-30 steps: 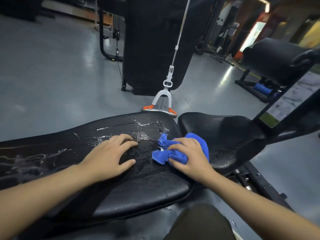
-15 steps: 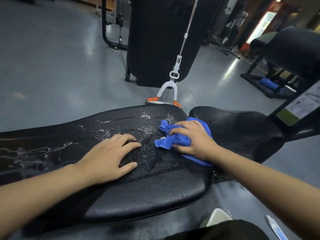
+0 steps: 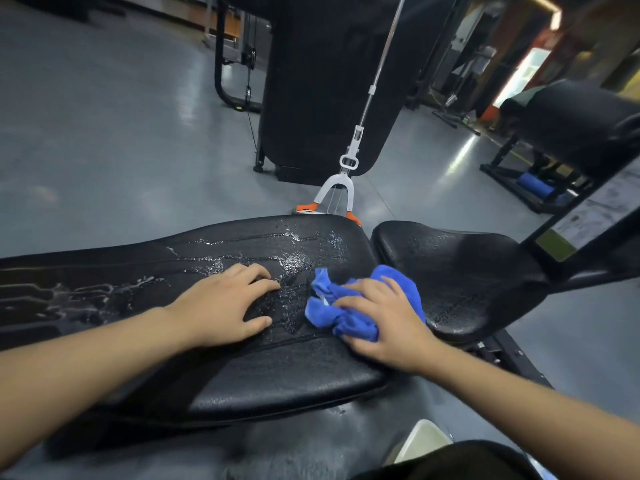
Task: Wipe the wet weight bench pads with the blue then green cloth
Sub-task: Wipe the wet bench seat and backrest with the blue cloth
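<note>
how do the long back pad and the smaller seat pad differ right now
The back pad is long and flat, with pooled water and streaks; the seat pad is shorter, dished, showing only fine droplets. Both hands rest on the back pad; none touches the seat pad. Both are black and wet.

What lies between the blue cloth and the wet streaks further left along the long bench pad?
The left hand rests flat on the long pad, directly left of the blue cloth held by the right hand. It blocks the leftward sweep.
</note>
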Demonstrator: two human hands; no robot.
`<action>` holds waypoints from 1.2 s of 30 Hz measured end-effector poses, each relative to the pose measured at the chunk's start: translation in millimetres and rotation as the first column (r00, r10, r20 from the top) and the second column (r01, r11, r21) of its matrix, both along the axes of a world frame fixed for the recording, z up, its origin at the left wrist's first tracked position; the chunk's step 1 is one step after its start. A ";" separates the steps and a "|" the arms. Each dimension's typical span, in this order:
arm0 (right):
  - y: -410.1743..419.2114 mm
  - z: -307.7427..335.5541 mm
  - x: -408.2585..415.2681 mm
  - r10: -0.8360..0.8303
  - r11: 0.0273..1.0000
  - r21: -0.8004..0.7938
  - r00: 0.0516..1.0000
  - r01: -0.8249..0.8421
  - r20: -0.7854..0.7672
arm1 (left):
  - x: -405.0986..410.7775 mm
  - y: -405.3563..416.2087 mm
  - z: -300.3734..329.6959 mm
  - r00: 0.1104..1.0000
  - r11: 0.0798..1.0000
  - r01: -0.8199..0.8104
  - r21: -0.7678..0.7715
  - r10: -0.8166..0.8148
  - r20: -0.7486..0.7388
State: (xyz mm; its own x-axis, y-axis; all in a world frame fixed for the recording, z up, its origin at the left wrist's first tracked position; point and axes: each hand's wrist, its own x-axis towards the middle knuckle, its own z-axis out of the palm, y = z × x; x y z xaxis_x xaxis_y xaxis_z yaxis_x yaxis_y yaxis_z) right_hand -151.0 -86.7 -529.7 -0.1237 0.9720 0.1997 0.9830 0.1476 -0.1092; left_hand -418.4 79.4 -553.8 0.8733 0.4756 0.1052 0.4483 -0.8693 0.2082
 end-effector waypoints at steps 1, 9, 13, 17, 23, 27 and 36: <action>-10.4 -1.1 -4.7 0.032 0.999 -0.013 0.999 -0.032 0.014 | -0.4 -0.4 0.2 1.000 1.000 -0.001 0.002 0.001 -0.004; 17.0 2.0 14.4 0.131 0.990 -0.068 0.989 -0.127 0.064 | 5.6 7.6 2.8 1.000 1.000 0.011 -0.014 -0.011 -0.015; 55.3 6.1 32.8 0.039 0.998 -0.051 0.997 -0.035 0.072 | 14.8 13.7 9.8 0.998 1.000 -0.001 0.005 0.002 -0.066; 88.1 11.4 43.4 -0.087 0.995 -0.036 0.996 0.088 0.013 | 12.4 12.3 7.1 0.997 0.999 -0.008 0.039 0.011 -0.076; 59.1 6.7 23.4 -0.105 0.990 -0.084 0.993 0.109 0.051 | 5.3 6.2 7.5 0.998 1.000 -0.005 0.020 0.006 -0.064; 0.7 1.5 -14.4 0.063 0.991 -0.123 0.996 -0.055 0.059 | 3.0 8.4 10.3 0.996 0.999 0.026 -0.037 -0.029 -0.083; 19.9 6.4 -5.7 0.241 0.959 -0.170 0.968 -0.226 0.071 | -3.8 14.0 2.0 0.998 0.997 0.061 -0.045 -0.061 -0.004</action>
